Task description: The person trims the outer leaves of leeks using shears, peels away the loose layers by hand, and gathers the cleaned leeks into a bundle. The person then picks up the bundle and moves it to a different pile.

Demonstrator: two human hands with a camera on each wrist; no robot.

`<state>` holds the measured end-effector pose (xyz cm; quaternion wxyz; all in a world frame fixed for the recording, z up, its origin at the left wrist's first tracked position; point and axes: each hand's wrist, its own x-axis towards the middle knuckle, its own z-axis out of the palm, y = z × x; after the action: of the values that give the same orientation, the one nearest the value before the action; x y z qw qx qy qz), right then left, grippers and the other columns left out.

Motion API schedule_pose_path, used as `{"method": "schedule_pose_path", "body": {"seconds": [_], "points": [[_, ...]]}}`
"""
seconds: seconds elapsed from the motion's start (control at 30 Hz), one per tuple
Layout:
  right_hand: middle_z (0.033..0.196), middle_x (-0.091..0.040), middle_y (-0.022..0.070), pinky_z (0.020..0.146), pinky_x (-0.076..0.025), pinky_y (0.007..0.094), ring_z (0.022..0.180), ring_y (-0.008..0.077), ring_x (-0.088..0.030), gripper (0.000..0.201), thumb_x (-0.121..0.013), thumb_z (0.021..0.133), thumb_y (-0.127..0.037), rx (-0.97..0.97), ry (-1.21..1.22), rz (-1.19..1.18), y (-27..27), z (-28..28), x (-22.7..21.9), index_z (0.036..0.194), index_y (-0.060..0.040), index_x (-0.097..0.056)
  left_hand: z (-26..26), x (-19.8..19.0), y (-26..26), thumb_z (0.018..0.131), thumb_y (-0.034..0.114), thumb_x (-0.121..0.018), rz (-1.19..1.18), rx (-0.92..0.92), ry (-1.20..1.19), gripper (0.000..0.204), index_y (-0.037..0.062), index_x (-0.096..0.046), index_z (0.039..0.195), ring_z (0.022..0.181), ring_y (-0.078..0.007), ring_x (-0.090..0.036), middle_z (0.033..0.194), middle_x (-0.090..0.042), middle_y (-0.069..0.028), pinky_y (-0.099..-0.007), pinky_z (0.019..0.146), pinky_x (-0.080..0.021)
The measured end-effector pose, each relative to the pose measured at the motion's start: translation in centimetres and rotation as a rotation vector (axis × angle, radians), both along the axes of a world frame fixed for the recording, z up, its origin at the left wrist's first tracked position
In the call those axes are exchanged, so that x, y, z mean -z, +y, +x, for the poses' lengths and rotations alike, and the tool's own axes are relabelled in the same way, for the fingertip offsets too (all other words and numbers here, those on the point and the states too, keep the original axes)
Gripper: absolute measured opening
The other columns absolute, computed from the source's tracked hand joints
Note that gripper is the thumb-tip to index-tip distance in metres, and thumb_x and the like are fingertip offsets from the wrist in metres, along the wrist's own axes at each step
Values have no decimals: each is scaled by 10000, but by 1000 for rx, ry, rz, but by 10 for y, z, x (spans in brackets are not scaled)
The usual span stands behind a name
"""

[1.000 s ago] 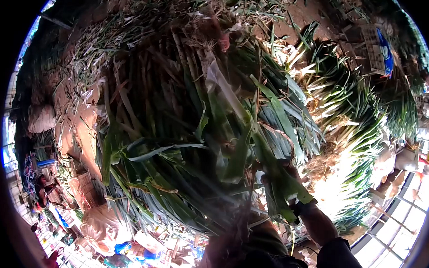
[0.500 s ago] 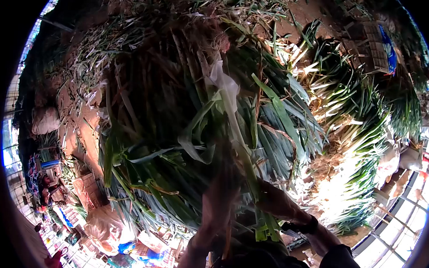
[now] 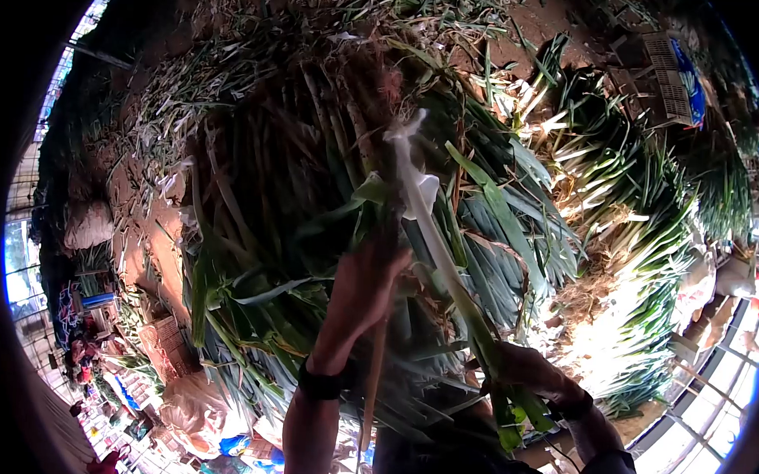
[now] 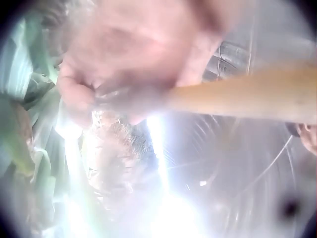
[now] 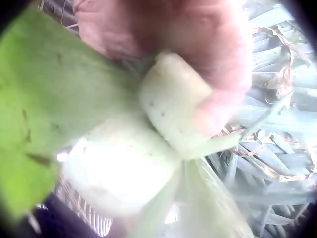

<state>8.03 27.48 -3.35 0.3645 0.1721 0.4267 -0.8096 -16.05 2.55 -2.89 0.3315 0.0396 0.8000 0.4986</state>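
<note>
My right hand (image 3: 525, 372) grips a leek (image 3: 443, 247) by its green upper part. The pale stalk slants up and left from that hand, and a white flap of skin (image 3: 423, 197) hangs off it. In the right wrist view the fingers (image 5: 223, 74) curl over the pale green leaf bases (image 5: 171, 101). Left of the stalk, my left hand (image 3: 365, 278) holds a tan wooden-looking stick (image 3: 374, 387) by a dark end. The left wrist view shows that stick (image 4: 242, 96) jutting from curled fingers (image 4: 77, 94). A blurred green leaf piece (image 3: 368, 203) overlaps the left fingertips.
A large leek pile (image 3: 273, 183) lies under both hands. Another sunlit row of leeks (image 3: 638, 246) runs along the right. Leaf scraps (image 3: 209, 97) cover the ground beyond. Crates (image 3: 665, 76) stand at the far right, and a pale sack (image 3: 194, 410) sits at the lower left.
My left hand has come up from below, met the leek stalk, then moved away up and left. The white skin now hangs lower on the stalk. My right hand keeps its grip.
</note>
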Motion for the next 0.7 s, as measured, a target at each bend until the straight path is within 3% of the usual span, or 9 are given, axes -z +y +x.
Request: {"method": "schedule_pose_path", "body": {"seconds": [0.17,0.27,0.33,0.43,0.47,0.5,0.57,0.67,0.7], "points": [[1141,-655,144,753,-587,353,862,215,-705,558,-684,916,-71,189,-115,18,-3,-15,-23,1394,48,-421,4,-23,3,918,357,-639,131,-156,-283,419,0,-632,1140,620,-108,-562,739,-602,-16,-276,587,-467],[1077,-667,149,758,-588,362,869,214,-706,552,-684,921,-80,50,-3,172,-12,-55,-67,1386,60,-422,53,-43,-14,910,289,-662,155,-257,-83,413,-25,-616,1174,693,-98,-581,831,-631,-30,-270,626,-473],[1061,-678,162,752,-590,364,863,215,-708,570,-704,902,-64,-22,49,144,-23,-68,-77,1379,71,-421,81,-51,-34,893,206,-684,252,-54,-42,432,-41,-586,1234,754,-91,-580,949,-640,-37,-275,674,-483],[1090,-683,188,757,-592,386,872,213,-709,573,-709,881,-25,-131,436,423,-63,-78,-70,1381,63,-444,104,-53,-93,864,133,-701,201,-11,170,537,-60,-527,1334,764,-100,-576,1029,-640,-77,-262,687,-488],[1170,-653,182,830,-566,372,967,225,-679,606,-716,889,-61,-75,424,272,-83,-88,-70,1412,44,-428,115,-58,-115,860,131,-673,238,-243,-3,615,-65,-469,1406,760,-118,-585,1060,-655,-128,-252,661,-482],[1249,-623,177,903,-540,357,1062,238,-650,640,-723,897,-96,-19,408,122,-107,-97,-70,1442,25,-412,112,-75,-118,847,15,-605,328,-485,153,568,-110,-465,1384,757,-131,-593,1067,-653,-107,-243,631,-465],[1329,-593,171,975,-514,343,1157,251,-620,673,-729,905,-132,31,390,-26,-169,-115,-59,1473,7,-396,110,-102,-141,876,224,-533,213,-702,343,632,-136,-442,1387,720,-125,-587,1033,-660,-142,-230,566,-429],[1349,-563,168,1083,-414,365,1223,290,-559,743,-699,927,-350,70,618,98,-234,-132,-26,1480,17,-364,116,-101,-168,925,359,-503,127,-856,510,676,-137,-440,1380,667,-140,-573,1128,-626,-208,-240,524,-404],[1331,-563,179,1082,-397,403,1220,311,-547,752,-711,911,-331,-28,913,541,-234,-145,-21,1472,24,-358,117,-100,-170,921,346,-510,130,-809,542,664,-134,-450,1376,679,-153,-585,1140,-622,-217,-243,526,-417]]}}
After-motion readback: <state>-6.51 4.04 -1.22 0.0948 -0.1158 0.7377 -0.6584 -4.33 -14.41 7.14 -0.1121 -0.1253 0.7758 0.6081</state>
